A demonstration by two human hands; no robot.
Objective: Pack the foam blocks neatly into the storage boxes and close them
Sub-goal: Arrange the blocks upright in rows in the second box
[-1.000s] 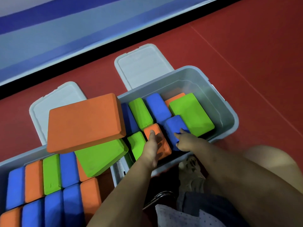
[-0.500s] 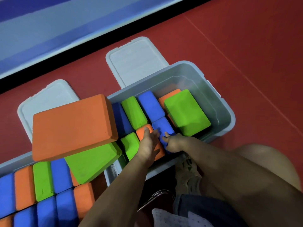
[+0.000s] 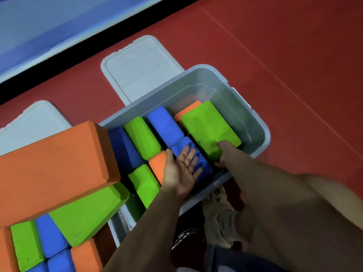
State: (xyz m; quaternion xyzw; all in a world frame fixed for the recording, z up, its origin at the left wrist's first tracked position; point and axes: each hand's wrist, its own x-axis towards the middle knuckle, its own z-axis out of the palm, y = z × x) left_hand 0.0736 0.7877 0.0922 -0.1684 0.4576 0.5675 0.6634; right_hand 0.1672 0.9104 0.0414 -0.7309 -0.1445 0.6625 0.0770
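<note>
**Both hands inside the right-hand storage box**

The left hand (image 3: 181, 169) lay flat, fingers straight and spread, on a blue block (image 3: 193, 157) at the near side of the right storage box (image 3: 257, 122). The right hand (image 3: 223, 154) gripped the near end of a green block (image 3: 210, 128) that lay tilted across the box's right half, thumb on top, the fingers hidden beneath. An orange block (image 3: 187, 109) showed from under that green one. Further left in the box stood more blue, green and orange blocks on edge. The left storage box (image 3: 115, 230) was full, and a large orange block (image 3: 53, 169) and a large green block (image 3: 86, 213) rested loose on top of it. Two pale lids (image 3: 137, 67) lay on the red floor (image 3: 275, 46) on the far side of the boxes.
</note>
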